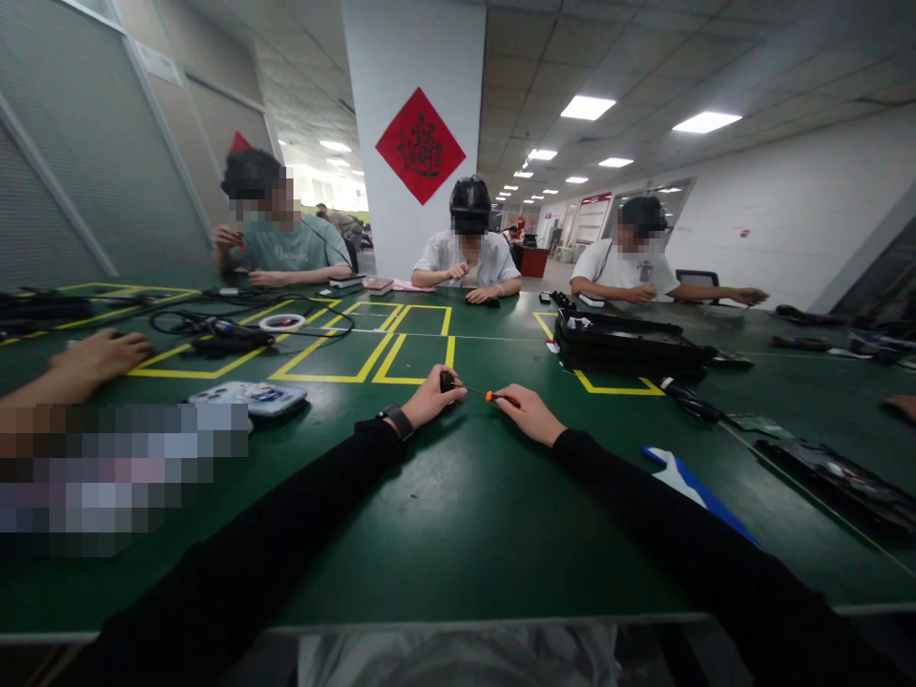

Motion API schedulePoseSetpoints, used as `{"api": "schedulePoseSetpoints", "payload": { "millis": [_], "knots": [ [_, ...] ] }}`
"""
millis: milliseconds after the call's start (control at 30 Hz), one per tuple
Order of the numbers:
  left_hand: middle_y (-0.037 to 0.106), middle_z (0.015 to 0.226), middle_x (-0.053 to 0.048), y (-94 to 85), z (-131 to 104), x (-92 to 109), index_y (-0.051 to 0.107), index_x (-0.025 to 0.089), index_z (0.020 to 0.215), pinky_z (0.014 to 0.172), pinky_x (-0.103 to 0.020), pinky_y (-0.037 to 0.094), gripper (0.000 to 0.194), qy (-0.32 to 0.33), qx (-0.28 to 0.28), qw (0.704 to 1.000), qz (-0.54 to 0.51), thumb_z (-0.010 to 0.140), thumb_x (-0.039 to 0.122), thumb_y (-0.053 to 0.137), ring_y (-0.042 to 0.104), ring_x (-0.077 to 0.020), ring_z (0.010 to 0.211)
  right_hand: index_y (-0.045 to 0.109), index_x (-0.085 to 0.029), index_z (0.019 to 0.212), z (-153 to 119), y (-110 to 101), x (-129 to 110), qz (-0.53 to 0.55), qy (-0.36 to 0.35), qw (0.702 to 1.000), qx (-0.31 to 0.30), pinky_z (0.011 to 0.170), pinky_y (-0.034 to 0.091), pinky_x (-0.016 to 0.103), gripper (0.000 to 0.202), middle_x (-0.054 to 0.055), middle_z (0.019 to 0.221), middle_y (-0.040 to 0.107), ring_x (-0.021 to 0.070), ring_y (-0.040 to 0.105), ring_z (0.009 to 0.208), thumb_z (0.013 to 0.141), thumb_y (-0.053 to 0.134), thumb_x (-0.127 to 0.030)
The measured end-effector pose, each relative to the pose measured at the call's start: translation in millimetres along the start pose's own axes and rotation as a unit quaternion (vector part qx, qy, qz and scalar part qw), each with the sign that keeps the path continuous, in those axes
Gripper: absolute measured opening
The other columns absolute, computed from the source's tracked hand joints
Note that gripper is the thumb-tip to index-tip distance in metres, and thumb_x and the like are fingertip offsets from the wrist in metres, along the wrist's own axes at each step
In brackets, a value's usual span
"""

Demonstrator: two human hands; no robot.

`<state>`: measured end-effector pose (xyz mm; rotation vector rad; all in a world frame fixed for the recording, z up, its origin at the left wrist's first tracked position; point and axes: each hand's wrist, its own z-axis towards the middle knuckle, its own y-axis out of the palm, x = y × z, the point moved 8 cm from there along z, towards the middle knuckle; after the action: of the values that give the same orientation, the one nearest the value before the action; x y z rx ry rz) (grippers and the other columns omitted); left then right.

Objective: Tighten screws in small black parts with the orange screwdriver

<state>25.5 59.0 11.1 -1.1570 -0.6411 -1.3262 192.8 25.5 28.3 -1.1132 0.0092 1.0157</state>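
My left hand, with a dark band at the wrist, is closed around a small black part whose kind I cannot make out. Facing it, my right hand grips a screwdriver with an orange collar and a dark handle. The screwdriver's thin shaft points left and its tip reaches the black part or lies just beside it; I cannot tell which. Both hands are just above the green table, near its middle. My fingers hide most of the handle and some of the black part.
Black plastic trays or housings are stacked at the right. A blue and white tool lies by my right forearm, with an opened black device beyond. Phones and cables lie left. Another person's arm rests there; three people sit opposite.
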Motion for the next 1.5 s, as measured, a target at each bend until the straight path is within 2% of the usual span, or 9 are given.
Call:
{"api": "schedulePoseSetpoints", "payload": {
  "millis": [200,367,533,667,767,867,1067,1333,1500],
  "knots": [
    [0.056,0.085,-0.001,0.4,-1.0,-0.4,0.041,0.018,0.093,0.066,-0.026,0.044,0.035,-0.003,-0.001,1.000,-0.004,0.068,0.035,0.059,0.053,-0.0104,0.073,0.060,-0.018,0.099,-0.5,1.1,0.9,0.061,0.021,0.998,-0.019,0.080,0.040,0.028,0.025,0.004,0.096,0.061,0.0139,0.054,0.086,0.081,0.048,-0.030],
    [0.055,0.082,0.000,1.0,-2.0,2.0,0.043,0.018,0.093,0.064,-0.024,0.042,0.033,0.002,0.002,1.000,0.006,0.070,0.038,0.056,0.052,-0.0098,0.070,0.063,-0.016,0.088,1.3,-3.4,0.0,0.020,0.011,1.000,0.011,0.083,0.038,0.031,0.028,0.006,0.092,0.060,0.0147,0.052,0.087,0.086,0.037,-0.027],
    [0.053,0.074,0.002,0.0,-1.5,1.9,0.045,0.019,0.094,0.064,-0.024,0.041,0.030,0.006,0.005,1.000,0.029,0.074,0.041,0.050,0.052,-0.0103,0.068,0.060,-0.015,0.086,-0.7,-4.6,-1.0,0.014,-0.004,0.999,0.034,0.078,0.040,0.029,0.015,0.005,0.089,0.057,0.0139,0.052,0.082,0.079,0.049,-0.024],
    [0.052,0.075,0.002,0.2,-1.4,0.4,0.044,0.020,0.098,0.065,-0.025,0.041,0.031,0.007,0.005,0.999,0.035,0.075,0.040,0.049,0.052,-0.0110,0.069,0.056,-0.016,0.090,-2.0,-1.1,0.2,0.031,0.005,0.999,0.024,0.074,0.041,0.027,0.019,0.003,0.088,0.056,0.0128,0.051,0.079,0.074,0.056,-0.025],
    [0.051,0.075,0.002,-1.4,-2.7,1.4,0.042,0.021,0.105,0.064,-0.025,0.041,0.035,0.009,0.019,0.999,0.037,0.075,0.038,0.049,0.052,-0.0107,0.067,0.056,-0.016,0.091,-1.1,0.1,1.0,0.013,0.012,1.000,0.018,0.077,0.040,0.028,0.017,0.004,0.088,0.056,0.0135,0.050,0.082,0.079,0.050,-0.026],
    [0.049,0.073,0.003,-1.8,-4.1,4.2,0.040,0.022,0.109,0.063,-0.025,0.041,0.038,0.011,0.022,0.999,0.033,0.075,0.037,0.050,0.050,-0.0098,0.064,0.059,-0.015,0.083,0.3,-0.1,2.1,-0.020,0.013,1.000,0.019,0.079,0.037,0.030,0.019,0.005,0.085,0.055,0.0143,0.049,0.083,0.084,0.041,-0.023],
    [0.051,0.074,0.002,-3.1,-2.8,5.3,0.048,0.020,0.091,0.063,-0.024,0.040,0.025,0.011,0.025,0.999,0.029,0.073,0.037,0.051,0.049,-0.0100,0.066,0.056,-0.015,0.084,-0.5,0.1,3.5,-0.028,0.013,0.999,0.018,0.075,0.038,0.029,0.014,0.005,0.085,0.054,0.0143,0.048,0.079,0.080,0.046,-0.023],
    [0.051,0.073,0.003,-2.7,-1.7,3.5,0.048,0.019,0.088,0.063,-0.023,0.040,0.021,0.011,0.025,0.999,0.019,0.072,0.033,0.051,0.048,-0.0097,0.065,0.053,-0.016,0.095,-1.6,1.8,3.0,0.003,0.021,1.000,0.014,0.075,0.039,0.028,0.021,0.004,0.089,0.054,0.0139,0.049,0.081,0.077,0.050,-0.027],
    [0.052,0.076,0.002,-2.3,-1.7,4.7,0.048,0.019,0.088,0.066,-0.024,0.040,0.020,0.015,0.024,0.999,0.024,0.072,0.031,0.050,0.049,-0.0106,0.069,0.056,-0.015,0.080,0.5,-0.1,3.0,-0.025,0.013,0.999,0.029,0.078,0.037,0.029,0.019,0.005,0.084,0.053,0.0141,0.048,0.081,0.083,0.039,-0.023]
  ]
}}
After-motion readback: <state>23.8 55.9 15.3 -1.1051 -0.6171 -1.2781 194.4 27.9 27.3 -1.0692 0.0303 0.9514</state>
